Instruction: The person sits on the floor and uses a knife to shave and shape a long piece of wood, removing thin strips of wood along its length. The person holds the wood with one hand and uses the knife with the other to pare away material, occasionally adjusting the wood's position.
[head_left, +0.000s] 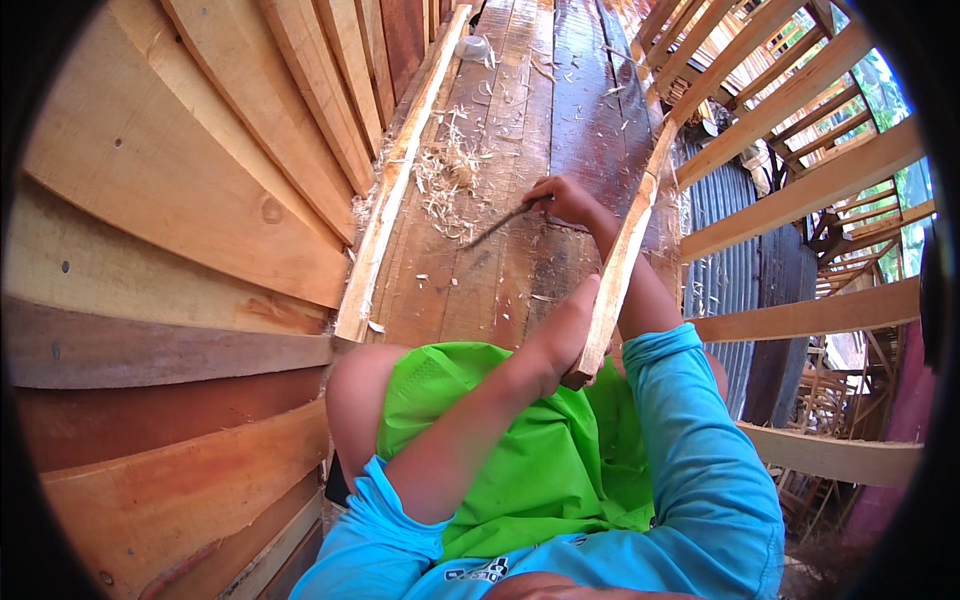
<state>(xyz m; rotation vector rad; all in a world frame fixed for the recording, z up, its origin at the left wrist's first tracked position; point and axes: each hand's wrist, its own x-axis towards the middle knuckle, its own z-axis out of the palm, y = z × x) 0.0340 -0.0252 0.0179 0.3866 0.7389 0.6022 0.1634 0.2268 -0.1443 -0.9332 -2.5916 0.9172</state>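
My left hand (574, 325) is closed round the near end of a long pale wooden strip (625, 250), which slants up and away to the right. Further off, my right hand (565, 198) grips a knife (500, 222) whose thin dark blade points left and down toward the floorboards. The blade is apart from the strip. A second long wooden strip (405, 165) lies on the left side of the floor. Curled wood shavings (455, 172) are heaped between it and the knife.
Plank walling (170, 180) rises close on my left. On the right stands a railing of wooden slats (810, 210), with corrugated metal sheeting (722, 205) beyond it. A small pale container (473, 47) sits far off on the plank floor (510, 290).
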